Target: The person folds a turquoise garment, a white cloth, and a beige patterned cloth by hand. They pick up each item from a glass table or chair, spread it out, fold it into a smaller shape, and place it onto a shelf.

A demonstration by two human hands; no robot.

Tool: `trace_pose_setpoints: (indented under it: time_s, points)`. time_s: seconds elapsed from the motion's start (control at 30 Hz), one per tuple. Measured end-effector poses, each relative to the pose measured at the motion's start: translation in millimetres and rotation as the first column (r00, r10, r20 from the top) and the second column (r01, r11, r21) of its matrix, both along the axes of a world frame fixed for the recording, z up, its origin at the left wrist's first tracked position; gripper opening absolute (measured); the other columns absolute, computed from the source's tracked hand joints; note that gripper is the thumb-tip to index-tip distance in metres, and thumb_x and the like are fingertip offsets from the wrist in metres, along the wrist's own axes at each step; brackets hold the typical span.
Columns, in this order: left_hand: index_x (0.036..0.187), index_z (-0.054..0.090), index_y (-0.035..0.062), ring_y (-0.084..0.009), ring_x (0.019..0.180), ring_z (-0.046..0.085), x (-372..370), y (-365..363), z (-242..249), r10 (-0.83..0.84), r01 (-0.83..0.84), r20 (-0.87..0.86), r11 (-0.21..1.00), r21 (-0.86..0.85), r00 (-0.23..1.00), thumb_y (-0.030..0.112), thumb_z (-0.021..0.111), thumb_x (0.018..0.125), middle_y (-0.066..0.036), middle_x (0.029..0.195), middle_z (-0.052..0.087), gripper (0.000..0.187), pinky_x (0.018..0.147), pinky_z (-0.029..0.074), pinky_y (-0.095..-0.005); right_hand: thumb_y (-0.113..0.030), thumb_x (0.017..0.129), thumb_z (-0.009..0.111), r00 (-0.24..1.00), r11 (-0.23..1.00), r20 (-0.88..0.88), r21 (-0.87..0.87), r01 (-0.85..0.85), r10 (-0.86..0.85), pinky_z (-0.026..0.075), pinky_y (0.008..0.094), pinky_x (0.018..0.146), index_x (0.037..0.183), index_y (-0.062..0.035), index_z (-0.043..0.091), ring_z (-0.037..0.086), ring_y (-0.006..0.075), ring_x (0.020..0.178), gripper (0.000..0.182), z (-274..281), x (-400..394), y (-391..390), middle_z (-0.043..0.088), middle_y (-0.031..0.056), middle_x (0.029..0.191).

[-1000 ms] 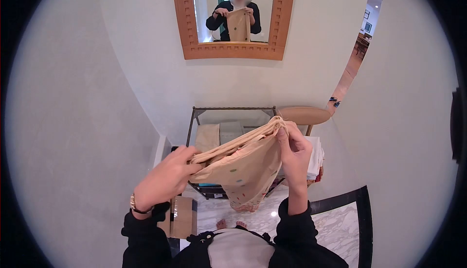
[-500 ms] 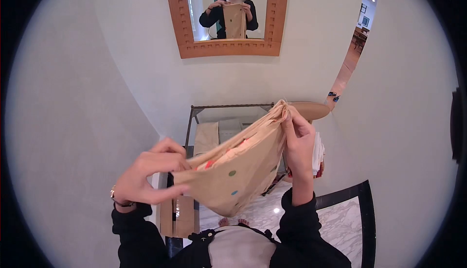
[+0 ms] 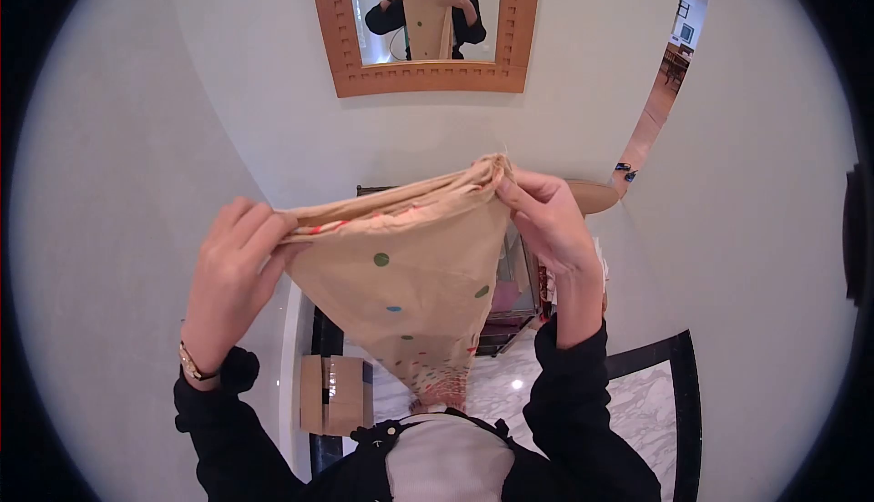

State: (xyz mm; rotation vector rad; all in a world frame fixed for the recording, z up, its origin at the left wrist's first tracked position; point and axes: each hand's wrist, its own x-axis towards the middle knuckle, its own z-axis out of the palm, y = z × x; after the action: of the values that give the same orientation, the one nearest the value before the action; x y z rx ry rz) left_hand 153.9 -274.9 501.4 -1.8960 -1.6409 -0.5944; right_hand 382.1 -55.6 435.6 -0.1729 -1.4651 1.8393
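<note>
A beige cloth point(image 3: 428, 274) with green, blue and red dots hangs in folded layers in front of me. My left hand point(image 3: 235, 270) pinches its top left corner, fingers on top and thumb beneath. At the top right corner, the bunched layers are gripped between the thumb and fingers of my right hand point(image 3: 551, 215). The upper edge is stretched between both hands, higher on the right, and a red-marked inner layer shows along it. Lower down, the cloth narrows toward my feet, where the small dots grow dense.
Behind the cloth stands a metal-framed shelf rack point(image 3: 510, 320), mostly hidden. A cardboard box point(image 3: 341, 393) sits on the floor at left. On the wall ahead hangs a wood-framed mirror point(image 3: 428, 79). A rounded tan surface point(image 3: 592, 195) juts out at right over the marble floor point(image 3: 637, 393).
Both hands have risen, and my left hand has moved up and left to the corner. The cloth is lifted, spread wider, and hangs further down.
</note>
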Motion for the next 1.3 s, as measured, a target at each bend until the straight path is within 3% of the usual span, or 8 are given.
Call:
trace_pose_setpoints:
  time_s: [0.23, 0.43, 0.67, 0.77, 1.07, 1.17, 1.27, 1.3]
  points:
    - [0.082, 0.057, -0.0008, -0.0147, 0.071, 0.050, -39.2, -3.8, 12.7, -0.053, 0.137, 0.357, 0.967, -0.215, 0.933, -0.003, 0.073, 0.069, -0.005, 0.082, 0.055, 0.021, 0.056, 0.040, -0.0270, -0.006, 0.088, 0.064, 0.972, 0.860, 0.040, 0.475, 0.184, -0.230, 0.044, 0.0284, 0.093, 0.108, 0.0018, 0.068, 0.057, 0.0158, 0.104, 0.022, 15.5, -27.9, 9.0, 0.058, 0.0095, 0.119]
    - [0.082, 0.053, -0.0004, -0.0103, 0.073, 0.050, -52.7, 3.9, 21.2, 0.002, 0.065, 0.393, 0.986, -0.156, 0.920, -0.006, 0.067, 0.074, -0.003, 0.097, 0.054, 0.017, 0.058, 0.039, -0.0227, -0.011, 0.086, 0.068, 0.990, 0.890, -0.029, 0.434, 0.137, -0.138, 0.047, 0.0275, 0.087, 0.104, 0.0005, 0.071, 0.059, 0.0134, 0.096, 0.022, 22.4, -60.5, 14.2, 0.062, 0.0072, 0.107]
    - [0.077, 0.047, 0.0019, -0.0075, 0.069, 0.044, -94.2, -5.5, 15.8, 0.116, 0.140, 0.539, 0.901, -0.411, 0.834, -0.003, 0.064, 0.081, 0.002, 0.080, 0.051, 0.019, 0.062, 0.041, -0.0235, -0.013, 0.086, 0.069, 0.980, 0.921, 0.176, 0.389, 0.021, -0.097, 0.044, 0.0260, 0.089, 0.106, -0.0014, 0.071, 0.058, 0.0131, 0.095, 0.023, 24.8, -77.7, 9.5, 0.064, 0.0068, 0.110]
    - [0.081, 0.052, 0.0011, -0.0076, 0.071, 0.044, -83.1, -5.4, 14.7, 0.081, 0.188, 0.656, 0.925, -0.329, 0.750, -0.002, 0.064, 0.083, 0.002, 0.075, 0.049, 0.012, 0.064, 0.041, -0.0233, -0.015, 0.085, 0.070, 0.987, 0.896, 0.136, 0.443, 0.017, -0.086, 0.046, 0.0254, 0.084, 0.103, -0.0023, 0.072, 0.059, 0.0120, 0.091, 0.023, 20.9, -82.5, 12.2, 0.065, 0.0063, 0.106]
    - [0.109, 0.055, 0.0014, -0.0056, 0.081, 0.047, -122.3, -30.2, 21.8, 0.284, 0.241, 0.577, 0.706, -0.666, 0.765, 0.004, 0.056, 0.087, 0.002, 0.090, 0.054, 0.023, 0.070, 0.042, -0.0233, -0.011, 0.085, 0.069, 0.996, 0.881, -0.071, 0.473, -0.011, 0.051, 0.050, 0.0219, 0.068, 0.099, -0.0034, 0.073, 0.060, 0.0084, 0.080, 0.017, 24.3, -103.3, -15.3, 0.066, 0.0047, 0.101]
    - [0.113, 0.053, 0.0035, -0.0057, 0.091, 0.050, -142.6, -38.0, -2.0, 0.202, 0.359, 0.808, 0.817, -0.450, 0.553, 0.008, 0.052, 0.092, 0.001, 0.099, 0.055, 0.022, 0.077, 0.045, -0.0245, -0.010, 0.086, 0.067, 0.991, 0.863, -0.134, 0.496, 0.093, -0.030, 0.051, 0.0230, 0.068, 0.098, -0.0036, 0.073, 0.060, 0.0087, 0.081, 0.015, 28.7, -103.0, -28.6, 0.066, 0.0047, 0.101]
    - [0.120, 0.047, 0.0059, -0.0060, 0.101, 0.051, -130.7, -38.8, -33.0, 0.109, 0.489, 0.994, 0.866, -0.104, 0.018, 0.012, 0.046, 0.097, 0.000, 0.110, 0.053, 0.023, 0.087, 0.045, -0.0252, -0.010, 0.086, 0.067, 0.986, 0.884, -0.158, 0.452, 0.117, -0.049, 0.051, 0.0236, 0.069, 0.098, -0.0038, 0.073, 0.061, 0.0096, 0.082, 0.015, 31.2, -106.4, -29.8, 0.066, 0.0050, 0.101]
    - [0.122, 0.045, 0.0065, -0.0061, 0.104, 0.051, -124.2, -36.6, -41.7, 0.082, 0.445, 0.997, 0.892, -0.077, 0.007, 0.013, 0.045, 0.098, 0.000, 0.113, 0.052, 0.025, 0.089, 0.044, -0.0252, -0.011, 0.085, 0.068, 0.989, 0.886, -0.137, 0.450, 0.108, -0.051, 0.052, 0.0242, 0.069, 0.098, -0.0037, 0.073, 0.061, 0.0100, 0.083, 0.015, 31.9, -107.9, -29.4, 0.066, 0.0051, 0.101]
